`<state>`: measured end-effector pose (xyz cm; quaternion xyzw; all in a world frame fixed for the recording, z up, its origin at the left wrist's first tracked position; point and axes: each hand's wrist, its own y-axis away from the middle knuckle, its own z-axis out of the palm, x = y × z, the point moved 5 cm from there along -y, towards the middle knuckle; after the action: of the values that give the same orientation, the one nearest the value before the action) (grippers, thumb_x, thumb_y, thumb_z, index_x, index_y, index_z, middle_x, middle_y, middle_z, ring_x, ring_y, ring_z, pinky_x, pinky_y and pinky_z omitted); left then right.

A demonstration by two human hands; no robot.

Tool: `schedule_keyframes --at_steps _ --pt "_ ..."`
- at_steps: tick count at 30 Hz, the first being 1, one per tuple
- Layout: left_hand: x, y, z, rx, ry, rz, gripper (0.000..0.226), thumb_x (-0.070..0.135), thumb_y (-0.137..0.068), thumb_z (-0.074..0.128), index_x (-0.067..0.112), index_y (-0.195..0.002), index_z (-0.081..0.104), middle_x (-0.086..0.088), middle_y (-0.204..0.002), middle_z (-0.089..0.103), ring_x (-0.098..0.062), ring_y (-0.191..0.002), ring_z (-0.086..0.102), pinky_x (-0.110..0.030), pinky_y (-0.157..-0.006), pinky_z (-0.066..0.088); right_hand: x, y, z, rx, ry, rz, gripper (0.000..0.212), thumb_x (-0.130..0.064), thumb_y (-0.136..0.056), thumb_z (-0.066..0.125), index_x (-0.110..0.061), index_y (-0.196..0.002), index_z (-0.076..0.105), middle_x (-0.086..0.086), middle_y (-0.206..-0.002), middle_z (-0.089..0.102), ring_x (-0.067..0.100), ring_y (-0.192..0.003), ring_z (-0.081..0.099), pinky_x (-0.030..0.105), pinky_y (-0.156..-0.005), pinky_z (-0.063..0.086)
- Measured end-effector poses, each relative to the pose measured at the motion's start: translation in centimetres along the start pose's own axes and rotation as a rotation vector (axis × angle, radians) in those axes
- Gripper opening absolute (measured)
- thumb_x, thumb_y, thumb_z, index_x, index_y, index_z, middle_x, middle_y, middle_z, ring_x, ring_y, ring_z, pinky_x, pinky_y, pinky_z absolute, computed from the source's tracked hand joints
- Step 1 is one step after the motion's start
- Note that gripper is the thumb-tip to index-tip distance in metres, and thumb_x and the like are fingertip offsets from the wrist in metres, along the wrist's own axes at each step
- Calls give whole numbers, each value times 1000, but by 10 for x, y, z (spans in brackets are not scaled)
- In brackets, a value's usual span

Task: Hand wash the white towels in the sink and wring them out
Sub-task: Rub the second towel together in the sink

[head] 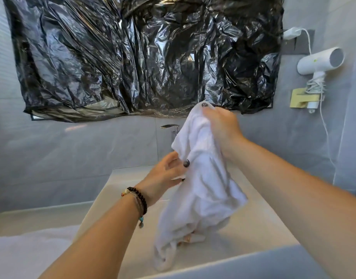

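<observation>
A white towel hangs right over the sink, and its bottom end touches the inside of the sink. It is held up high like this, I think, so any drips fall into the sink and not on the floor. The right hand is well above the sink, and its grip is closed tight on the top corner of the towel, with the fingers curled round the cloth. This lets the towel hang down long and straight. The left hand is lower, just above the sink's back edge, on the left side of the towel. Its thumb and fingers pinch the towel's edge about halfway down, so that grip is closed on the cloth too. With one hand high and one hand low, the person can probably stretch the towel, or twist it to squeeze water out. I cannot tell if the towel is wet. The tap stands behind the sink and peeks out from behind the towel, and no water can be seen coming out. A hair dryer hangs on the wall, up and to the right of the sink. A shiny black plastic sheet covers the wall above the sink.
</observation>
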<state>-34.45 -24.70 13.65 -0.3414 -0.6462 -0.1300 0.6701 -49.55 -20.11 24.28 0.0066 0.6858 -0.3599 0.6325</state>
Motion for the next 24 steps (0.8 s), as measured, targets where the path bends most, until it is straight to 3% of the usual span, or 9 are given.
schedule_keyframes --at_steps 5,9,12,15,17,19,21,22,24 --pt "-12 -8 52 -173 -447 43 49 27 -74 85 35 -116 62 22 -111 70 3 -108 63 -15 -88 49 -63 -20 -7 84 -31 -116 23 -30 -96 54 -13 -83 63 1 -85 62 18 -84 58 30 -78 46" --pt "-42 -12 37 -214 -739 -124 33 36 -75 83 26 -103 70 7 -103 72 -10 -94 66 -31 -86 56 -79 -32 -43 167 72 -283 35 -31 -95 54 -19 -62 51 -1 -66 49 10 -60 44 26 -55 33" --pt "-31 -13 4 52 -564 -142 33 27 -58 79 10 -85 72 -6 -86 72 -19 -79 61 -38 -73 53 -33 -35 -72 30 496 -262 43 -26 -92 56 -19 -55 36 0 -58 33 10 -54 28 31 -50 21" --pt "-9 -11 -17 266 -301 -102 45 20 -53 72 3 -94 73 -17 -90 75 -27 -78 68 -43 -75 58 48 -22 -89 -219 865 -91 40 -22 -89 62 -10 -54 47 10 -57 40 15 -65 36 32 -54 25" --pt "3 -9 -15 285 -218 -68 48 15 -53 70 -2 -98 69 -20 -87 73 -28 -75 67 -40 -72 56 79 -4 -90 -346 996 9 14 -18 -83 67 -4 -87 67 18 -83 63 16 -80 52 30 -65 40" --pt "14 -8 -4 262 -185 -26 49 13 -52 69 -4 -98 65 -17 -81 68 -26 -71 63 -35 -66 53 92 16 -69 -584 949 60 73 -19 -74 72 -17 -141 43 3 -134 53 14 -119 50 28 -93 45" --pt "25 -6 10 227 -129 39 41 12 -55 68 2 -95 65 -12 -77 67 -23 -67 63 -28 -59 52 92 45 -25 -852 683 37 106 -25 -61 78 -26 -150 21 -9 -144 40 7 -132 40 30 -105 42" --pt "31 -4 14 214 -90 87 36 11 -56 66 6 -92 65 -10 -76 67 -22 -66 63 -27 -57 52 90 55 -4 -899 571 -35 105 -23 -58 79 -24 -147 23 -9 -140 44 5 -129 44 30 -103 44" --pt "41 -2 16 207 -23 190 37 10 -56 66 10 -93 63 -10 -79 68 -22 -71 65 -29 -61 54 89 56 21 -727 409 -161 81 -9 -66 78 -15 -135 39 -6 -124 55 6 -117 53 26 -97 47"
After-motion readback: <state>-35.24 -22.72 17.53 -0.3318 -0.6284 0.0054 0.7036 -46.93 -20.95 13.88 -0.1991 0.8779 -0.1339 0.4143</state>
